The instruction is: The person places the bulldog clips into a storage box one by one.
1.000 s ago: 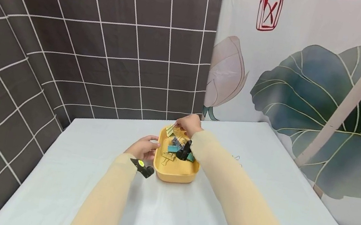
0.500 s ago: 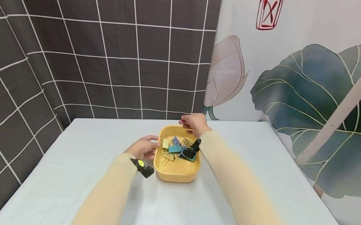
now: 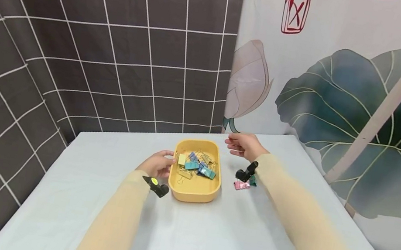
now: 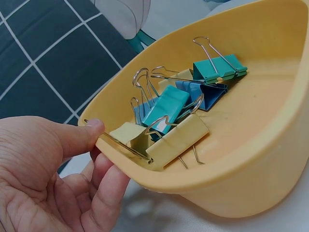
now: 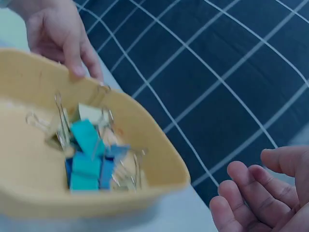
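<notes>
My left hand point(image 3: 158, 164) holds the left rim of a yellow plastic bin point(image 3: 192, 195). In the left wrist view the thumb point(image 4: 89, 129) lies on the rim, with the fingers bent under it outside. Inside lie several binder clips: a pale yellow clip point(image 3: 182, 159) against the left wall, teal clips point(image 3: 191, 165), dark blue ones and other yellow ones, wire handles pointing various ways. Right of the bin, my right hand point(image 3: 245, 145) hovers over the table with nothing in its loosely bent fingers, as the right wrist view also shows.
A pink binder clip point(image 3: 241, 185) and a green binder clip point(image 3: 252, 180) lie on the white table point(image 3: 188, 242), right of the bin, partly behind the right wrist camera point(image 3: 246, 171). A dark gridded curtain point(image 3: 150, 46) stands behind the table.
My right hand has let go of a yellow binder clip inside the bin and moved right, away from it. The pink and green clips have come into view. My left hand keeps its hold.
</notes>
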Motion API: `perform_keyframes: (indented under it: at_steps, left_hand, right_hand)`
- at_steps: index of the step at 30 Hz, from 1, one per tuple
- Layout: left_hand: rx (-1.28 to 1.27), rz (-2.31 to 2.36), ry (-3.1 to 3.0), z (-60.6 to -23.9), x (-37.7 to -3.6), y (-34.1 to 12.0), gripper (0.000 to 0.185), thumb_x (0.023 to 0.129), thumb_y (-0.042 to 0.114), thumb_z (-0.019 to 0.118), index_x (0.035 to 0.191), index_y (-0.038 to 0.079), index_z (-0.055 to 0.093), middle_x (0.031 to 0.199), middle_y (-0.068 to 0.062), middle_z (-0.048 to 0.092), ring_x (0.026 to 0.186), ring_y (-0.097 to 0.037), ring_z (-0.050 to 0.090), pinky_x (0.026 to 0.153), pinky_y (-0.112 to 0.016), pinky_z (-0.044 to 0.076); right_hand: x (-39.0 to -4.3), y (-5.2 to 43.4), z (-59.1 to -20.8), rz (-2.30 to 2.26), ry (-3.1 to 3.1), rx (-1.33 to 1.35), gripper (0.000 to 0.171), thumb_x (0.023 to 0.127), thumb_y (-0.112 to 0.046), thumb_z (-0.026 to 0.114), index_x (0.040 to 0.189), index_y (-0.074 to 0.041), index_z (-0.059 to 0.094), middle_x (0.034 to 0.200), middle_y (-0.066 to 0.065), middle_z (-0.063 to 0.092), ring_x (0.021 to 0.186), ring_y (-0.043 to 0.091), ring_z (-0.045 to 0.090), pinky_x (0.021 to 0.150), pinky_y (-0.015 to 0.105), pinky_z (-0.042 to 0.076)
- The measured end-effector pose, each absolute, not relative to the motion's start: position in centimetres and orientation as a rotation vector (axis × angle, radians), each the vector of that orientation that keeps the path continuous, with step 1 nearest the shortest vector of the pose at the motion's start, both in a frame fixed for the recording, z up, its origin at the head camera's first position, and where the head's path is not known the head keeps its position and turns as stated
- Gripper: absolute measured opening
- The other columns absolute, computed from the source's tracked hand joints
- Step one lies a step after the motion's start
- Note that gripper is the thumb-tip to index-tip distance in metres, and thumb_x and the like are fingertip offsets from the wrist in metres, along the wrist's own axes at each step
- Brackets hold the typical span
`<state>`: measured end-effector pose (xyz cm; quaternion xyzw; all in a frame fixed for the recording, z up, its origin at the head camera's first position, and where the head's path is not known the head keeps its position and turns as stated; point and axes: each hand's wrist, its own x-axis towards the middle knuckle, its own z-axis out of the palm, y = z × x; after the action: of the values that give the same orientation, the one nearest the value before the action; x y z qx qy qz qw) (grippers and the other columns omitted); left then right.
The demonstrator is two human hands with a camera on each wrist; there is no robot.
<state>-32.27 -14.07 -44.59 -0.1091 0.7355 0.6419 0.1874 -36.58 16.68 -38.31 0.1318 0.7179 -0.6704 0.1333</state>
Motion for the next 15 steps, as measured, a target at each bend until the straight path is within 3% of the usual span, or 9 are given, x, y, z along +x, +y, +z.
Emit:
perform_keyframes:
  at_steps: [10, 15]
  left_hand:
    - [-0.314, 1.796, 2.078, -44.3, -31.9, -14.1, 0.041, 0.103, 0.012, 0.059, 0.143, 0.013, 0.051, 0.105, -0.013, 0.064, 0.071, -0.012, 0.058, 0.053, -0.018, 0.051]
    - [-0.313, 1.798, 2.080, -44.1, -31.8, -14.0, 0.041, 0.103, 0.013, 0.059, 0.143, 0.012, 0.051, 0.107, -0.014, 0.064, 0.072, -0.013, 0.058, 0.053, -0.017, 0.051]
  right_hand:
    - [-35.8, 22.4, -39.7, -1.822, 2.121, 0.435, 0.046, 0.103, -0.031, 0.060, 0.141, -0.004, 0.056, 0.123, 0.009, 0.067, 0.101, 0.019, 0.067, 0.089, 0.027, 0.058]
    - [-34.9, 24.6, -40.3, -1.776, 2.156, 0.422, 0.049, 0.104, -0.033, 0.058, 0.145, -0.005, 0.052, 0.134, 0.013, 0.063, 0.102, 0.018, 0.065, 0.089, 0.025, 0.058]
